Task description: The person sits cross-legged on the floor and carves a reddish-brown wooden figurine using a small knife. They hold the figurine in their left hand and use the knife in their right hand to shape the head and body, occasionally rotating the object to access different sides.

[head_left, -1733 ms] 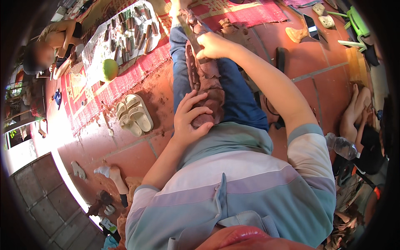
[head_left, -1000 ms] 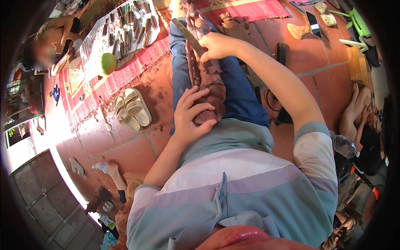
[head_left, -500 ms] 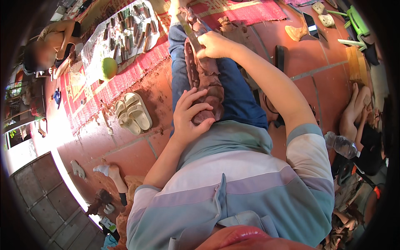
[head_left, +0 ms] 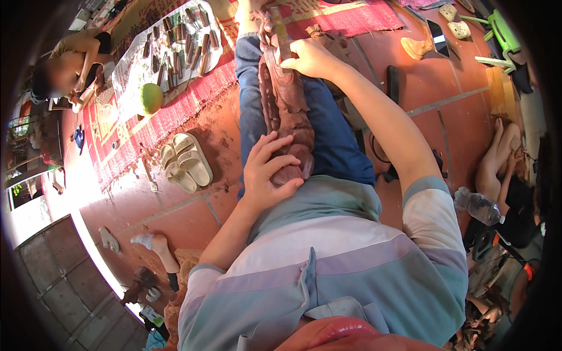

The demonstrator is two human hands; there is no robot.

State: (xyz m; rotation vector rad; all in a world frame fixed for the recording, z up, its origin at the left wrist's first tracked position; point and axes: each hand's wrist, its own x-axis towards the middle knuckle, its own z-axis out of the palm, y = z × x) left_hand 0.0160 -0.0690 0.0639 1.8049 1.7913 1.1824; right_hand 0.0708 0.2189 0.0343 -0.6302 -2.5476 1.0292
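A long reddish-brown carved wooden figure (head_left: 288, 96) lies along my lap between my jeans-covered thighs, its near end toward my belly. My left hand (head_left: 266, 167) is wrapped over the rounded near end, thumb on one side and fingers curled on top. Farther up, my right hand (head_left: 309, 58) pinches a narrow, flat, yellowish strip (head_left: 281, 32) lying against the carving's right side; its exact kind is unclear. The strip points away from me, toward the figure's far end.
Several dark-handled tools (head_left: 190, 50) lie on a pale sheet at the far left, beside a green round fruit (head_left: 151, 98). Beige sandals (head_left: 187, 161) rest on the tiled floor. Another person (head_left: 70, 70) sits far left. A plastic bottle (head_left: 483, 207) and green stool (head_left: 503, 32) are right.
My right hand has shifted slightly right and away along the carving, and the strip now stands straighter. The left hand stays on the near end, barely moved.
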